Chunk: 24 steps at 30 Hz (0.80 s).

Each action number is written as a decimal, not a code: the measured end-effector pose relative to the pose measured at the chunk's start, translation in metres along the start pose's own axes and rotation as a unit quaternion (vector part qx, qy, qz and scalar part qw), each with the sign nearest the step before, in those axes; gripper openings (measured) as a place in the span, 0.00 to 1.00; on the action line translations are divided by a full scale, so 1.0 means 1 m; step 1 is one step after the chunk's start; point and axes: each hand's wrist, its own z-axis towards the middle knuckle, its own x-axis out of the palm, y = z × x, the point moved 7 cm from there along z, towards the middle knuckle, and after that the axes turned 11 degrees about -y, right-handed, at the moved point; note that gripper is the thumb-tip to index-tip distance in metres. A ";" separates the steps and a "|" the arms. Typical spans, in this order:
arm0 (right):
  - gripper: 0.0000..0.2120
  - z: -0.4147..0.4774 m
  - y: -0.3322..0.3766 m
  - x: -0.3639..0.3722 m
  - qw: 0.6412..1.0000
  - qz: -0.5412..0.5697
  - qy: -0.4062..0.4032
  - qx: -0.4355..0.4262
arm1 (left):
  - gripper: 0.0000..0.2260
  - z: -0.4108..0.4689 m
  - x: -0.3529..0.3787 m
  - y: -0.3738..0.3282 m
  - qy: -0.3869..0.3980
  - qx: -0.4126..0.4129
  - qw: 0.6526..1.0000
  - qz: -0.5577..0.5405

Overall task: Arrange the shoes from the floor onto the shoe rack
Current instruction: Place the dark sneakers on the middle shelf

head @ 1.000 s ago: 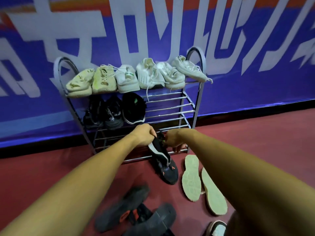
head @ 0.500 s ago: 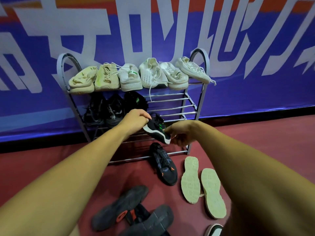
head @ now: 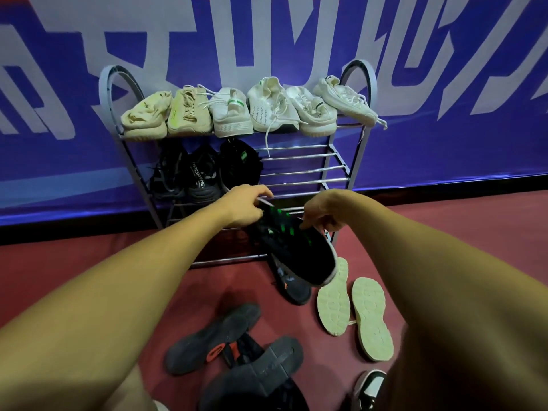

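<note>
A black shoe with green marks [head: 299,247] hangs in the air in front of the metal shoe rack [head: 335,179], level with its lower bars. My left hand [head: 246,207] grips its heel end and my right hand [head: 323,215] grips its upper edge. The rack's top shelf holds several cream and white shoes [head: 231,111]. Three black shoes [head: 204,170] sit on the left of the middle shelf. Under the held shoe, another black shoe with orange marks [head: 292,287] lies on the floor.
On the red floor lie two pale shoes sole-up [head: 355,310], two dark shoes sole-up [head: 231,345] and a black-and-white shoe [head: 370,387] at the bottom edge. The middle shelf's right half shows bare bars. A blue banner wall stands behind the rack.
The black shoe with green marks has been lifted off the floor and turned; its sole faced up before, its top now faces me. Both hands rose with it toward the rack.
</note>
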 end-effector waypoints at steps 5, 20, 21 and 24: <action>0.15 -0.019 0.031 0.004 0.989 -0.087 0.008 -0.117 | 0.22 -0.006 0.015 -0.001 0.067 0.037 0.990 0.118; 0.16 -0.010 0.051 -0.033 0.938 -0.025 -0.320 -0.128 | 0.14 -0.004 0.006 0.007 0.020 0.004 0.991 0.134; 0.18 -0.009 0.049 -0.035 0.936 -0.004 -0.332 -0.117 | 0.13 -0.002 0.006 0.009 0.015 -0.015 0.992 0.122; 0.28 -0.010 0.042 -0.036 0.939 0.032 -0.331 -0.081 | 0.10 0.004 0.005 0.018 -0.006 -0.080 0.995 0.056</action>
